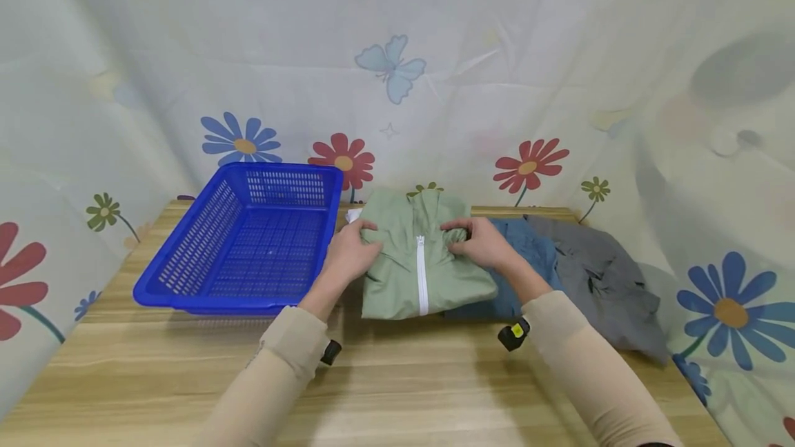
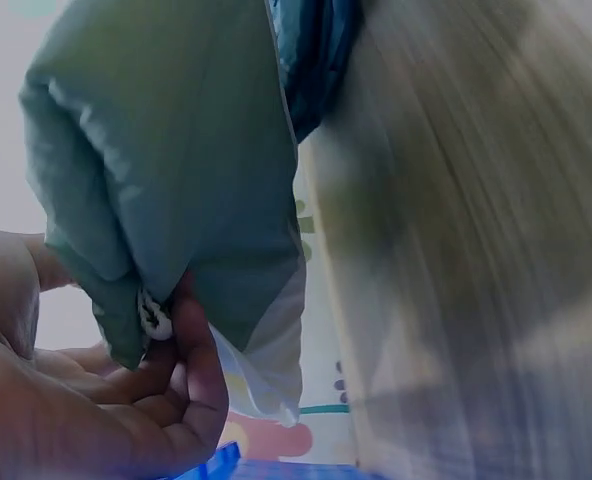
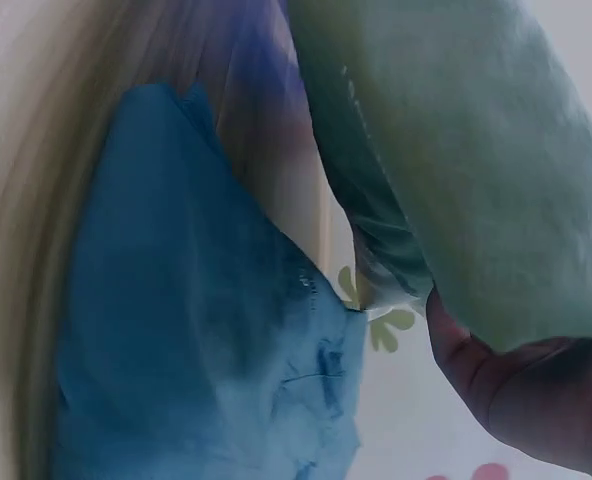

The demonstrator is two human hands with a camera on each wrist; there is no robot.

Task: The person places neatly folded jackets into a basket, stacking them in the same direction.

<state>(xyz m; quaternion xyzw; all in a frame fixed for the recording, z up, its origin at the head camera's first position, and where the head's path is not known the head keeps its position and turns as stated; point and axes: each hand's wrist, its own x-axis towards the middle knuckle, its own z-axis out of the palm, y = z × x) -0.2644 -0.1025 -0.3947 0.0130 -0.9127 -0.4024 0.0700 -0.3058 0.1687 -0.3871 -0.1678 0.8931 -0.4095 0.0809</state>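
Observation:
A folded light green jacket [image 1: 394, 281] with a white zipper [image 1: 422, 274] down its middle is held between both hands, its front edge lifted off the table. The left hand [image 1: 350, 252] grips the jacket's left side, with fingers curled beneath the folded layers in the left wrist view. On the opposite side, the right hand [image 1: 486, 243] pinches the green cloth, thumb and fingers bent around it. Beneath and to the right lies a blue garment [image 3: 196, 300], partly hidden by the jacket. Some white cloth [image 2: 276, 350] shows behind the jacket's left side.
A blue plastic basket [image 1: 248, 306] with slotted walls stands on the left of the wooden table [image 1: 397, 378]. A crumpled grey garment [image 1: 611, 281] lies at the right edge, against the blue one. Behind hangs a flower-patterned curtain [image 1: 435, 123].

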